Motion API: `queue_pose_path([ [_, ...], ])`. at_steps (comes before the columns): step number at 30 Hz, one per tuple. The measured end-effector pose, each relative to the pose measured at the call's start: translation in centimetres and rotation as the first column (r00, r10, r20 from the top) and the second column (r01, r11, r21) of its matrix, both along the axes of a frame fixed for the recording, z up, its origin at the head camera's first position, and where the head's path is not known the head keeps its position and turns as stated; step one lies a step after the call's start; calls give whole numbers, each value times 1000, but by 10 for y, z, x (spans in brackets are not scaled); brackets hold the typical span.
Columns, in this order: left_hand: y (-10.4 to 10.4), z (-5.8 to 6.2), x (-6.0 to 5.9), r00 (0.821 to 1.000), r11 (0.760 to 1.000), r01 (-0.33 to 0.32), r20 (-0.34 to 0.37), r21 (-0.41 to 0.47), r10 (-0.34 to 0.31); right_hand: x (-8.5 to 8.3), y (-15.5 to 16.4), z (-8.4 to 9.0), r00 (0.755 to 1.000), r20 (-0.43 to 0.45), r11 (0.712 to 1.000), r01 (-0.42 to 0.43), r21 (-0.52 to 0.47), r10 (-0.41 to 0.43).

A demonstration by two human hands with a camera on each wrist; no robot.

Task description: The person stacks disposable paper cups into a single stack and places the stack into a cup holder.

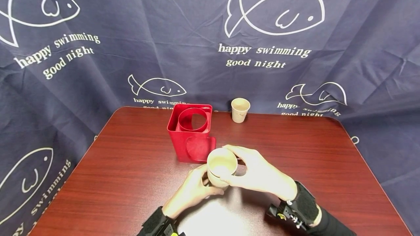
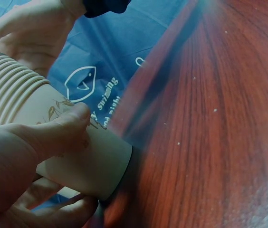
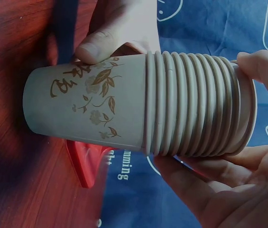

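Note:
A stack of cream paper cups stands upright over the table between both hands, its rims layered closely and a brown leaf print on the lowest cup. My left hand grips the lower part of the stack, thumb along the printed side. At the upper end, my right hand holds the top cup by its rim, with the thumb and fingers on opposite sides. That top cup sits a little raised out of the others, with a wider gap below its rim in the right wrist view.
Behind the stack stands a red square container with a round ring in its open top and a round panel at its front. A single paper cup stands near the back edge of the brown table. A blue fish-print curtain hangs behind.

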State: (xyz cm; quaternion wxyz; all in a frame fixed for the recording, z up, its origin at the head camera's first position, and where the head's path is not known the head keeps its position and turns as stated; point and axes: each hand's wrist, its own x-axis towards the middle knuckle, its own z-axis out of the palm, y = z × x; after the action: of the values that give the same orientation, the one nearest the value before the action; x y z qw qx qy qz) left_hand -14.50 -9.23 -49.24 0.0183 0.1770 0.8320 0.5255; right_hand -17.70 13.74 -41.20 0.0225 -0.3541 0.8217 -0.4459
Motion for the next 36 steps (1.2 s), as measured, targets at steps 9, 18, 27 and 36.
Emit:
queue_pose_path([
  [9,0,-1,0,1000,1000,4,6,2,-4,1,1,-2,1000,10,1000,-14,10,14],
  [18,0,-1,0,1000,1000,9,14,20,-9,0,3,-4,1000,-18,1000,-15,13,15],
  [27,1,-1,0,1000,1000,-1,-5,2,1,-1,5,-8,994,-96,998,-58,12,59],
  [36,0,-1,0,1000,1000,1,0,5,-1,1,11,-3,996,-79,991,44,123,-35],
])
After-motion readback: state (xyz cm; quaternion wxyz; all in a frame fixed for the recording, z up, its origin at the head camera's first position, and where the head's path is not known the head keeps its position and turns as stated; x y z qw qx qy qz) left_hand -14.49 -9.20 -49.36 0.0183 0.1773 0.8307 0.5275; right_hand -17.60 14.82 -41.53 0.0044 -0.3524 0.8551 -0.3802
